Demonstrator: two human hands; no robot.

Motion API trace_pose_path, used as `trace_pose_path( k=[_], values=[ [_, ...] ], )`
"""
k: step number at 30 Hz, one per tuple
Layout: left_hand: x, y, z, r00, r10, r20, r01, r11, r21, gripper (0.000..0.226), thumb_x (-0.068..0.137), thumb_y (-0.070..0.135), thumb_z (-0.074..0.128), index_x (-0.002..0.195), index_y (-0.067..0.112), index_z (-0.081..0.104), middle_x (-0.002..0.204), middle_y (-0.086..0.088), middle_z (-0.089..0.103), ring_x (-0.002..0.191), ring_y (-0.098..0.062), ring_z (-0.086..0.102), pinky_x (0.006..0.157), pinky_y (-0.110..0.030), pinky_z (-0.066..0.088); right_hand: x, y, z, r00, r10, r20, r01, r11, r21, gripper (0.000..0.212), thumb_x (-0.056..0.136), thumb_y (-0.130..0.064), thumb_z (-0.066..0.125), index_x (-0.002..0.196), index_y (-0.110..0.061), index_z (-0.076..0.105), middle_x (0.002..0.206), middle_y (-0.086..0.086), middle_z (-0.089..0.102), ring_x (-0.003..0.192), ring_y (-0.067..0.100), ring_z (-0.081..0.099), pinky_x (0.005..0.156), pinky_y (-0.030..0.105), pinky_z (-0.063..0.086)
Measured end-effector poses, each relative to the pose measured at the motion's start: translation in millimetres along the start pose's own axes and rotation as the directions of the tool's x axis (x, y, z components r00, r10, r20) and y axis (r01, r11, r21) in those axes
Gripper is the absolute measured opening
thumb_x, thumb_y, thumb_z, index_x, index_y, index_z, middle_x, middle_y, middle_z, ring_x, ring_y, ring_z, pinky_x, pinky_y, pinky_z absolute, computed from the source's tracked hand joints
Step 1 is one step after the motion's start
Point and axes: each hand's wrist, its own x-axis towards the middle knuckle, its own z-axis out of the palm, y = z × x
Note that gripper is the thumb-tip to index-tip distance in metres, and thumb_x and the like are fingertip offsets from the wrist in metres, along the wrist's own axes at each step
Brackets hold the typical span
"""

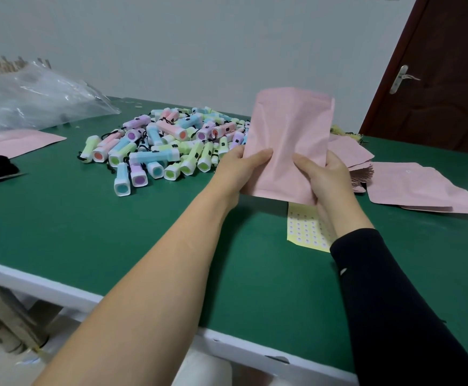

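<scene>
Standing upright above the worktop (116,232), a pink pouch (288,140) is shown with its long axis near vertical, one short edge uppermost. Its matte face is creased. The lower part is gripped by the left hand (244,168) and right hand (324,176), fingers clamped on both sides. Contents cannot be seen. Pastel mini flashlights (166,143) are heaped behind; a clear plastic bag (32,98) lies far left.

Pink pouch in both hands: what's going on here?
A person holds a pink pouch upright above the green table. The left hand grips its lower left edge and the right hand its lower right. A pile of pastel mini flashlights lies behind it, more pink pouches lie to the right, and a yellow sticker sheet lies below. Whether the pouch is filled cannot be seen.
</scene>
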Motion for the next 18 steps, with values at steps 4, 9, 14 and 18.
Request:
trace_pose_path(
  k=[4, 9, 14, 18],
  values=[
    [1.6, -2.0, -0.4, 1.000, -0.004, 0.006, 0.004, 1.000, -0.004, 0.033, 0.085, 0.027, 0.074, 0.116, 0.017, 0.066, 0.105, 0.001, 0.074, 0.080, -0.017, 0.067, 0.046, -0.016, 0.044, 0.0, -0.9, -1.4, 1.000, -0.009, 0.005, 0.009, 0.999, 0.040, 0.018, 0.084, -0.011, 0.073, 0.100, -0.017, 0.067, 0.090, -0.005, 0.076, 0.081, 0.012, 0.073, 0.063, 0.022, 0.056],
    [5.5, -5.1, -1.3, 1.000, -0.006, 0.005, 0.006, 1.000, -0.003, 0.032, 0.086, 0.023, 0.074, 0.115, 0.016, 0.066, 0.100, 0.001, 0.074, 0.075, -0.015, 0.066, 0.043, -0.015, 0.044, 1.0, 2.5, -0.7, 1.000, 0.019, 0.019, -0.020, 0.999, 0.033, 0.016, 0.085, -0.012, 0.072, 0.099, -0.017, 0.068, 0.097, 0.000, 0.076, 0.089, 0.017, 0.073, 0.075, 0.031, 0.059],
    [5.6, -7.1, 2.1, 0.983, -0.082, 0.167, 0.082, 0.997, 0.004, 0.035, 0.085, 0.019, 0.076, 0.118, 0.014, 0.065, 0.109, -0.003, 0.074, 0.099, -0.025, 0.071, 0.084, -0.038, 0.058, 2.1, 2.3, -3.6, 0.993, 0.062, -0.101, -0.048, 0.990, 0.131, 0.016, 0.086, -0.009, 0.071, 0.100, -0.016, 0.067, 0.101, 0.003, 0.074, 0.087, 0.018, 0.073, 0.073, 0.032, 0.060],
    [6.6, -8.7, 1.4, 0.989, -0.044, 0.142, 0.039, 0.999, 0.039, 0.036, 0.083, 0.015, 0.077, 0.118, 0.015, 0.066, 0.108, 0.000, 0.075, 0.092, -0.020, 0.072, 0.069, -0.030, 0.056, 3.0, 2.7, -3.1, 0.990, 0.104, -0.098, -0.085, 0.979, 0.184, 0.011, 0.087, -0.010, 0.071, 0.095, -0.016, 0.069, 0.100, 0.004, 0.074, 0.094, 0.023, 0.072, 0.083, 0.037, 0.059]
  ],
)
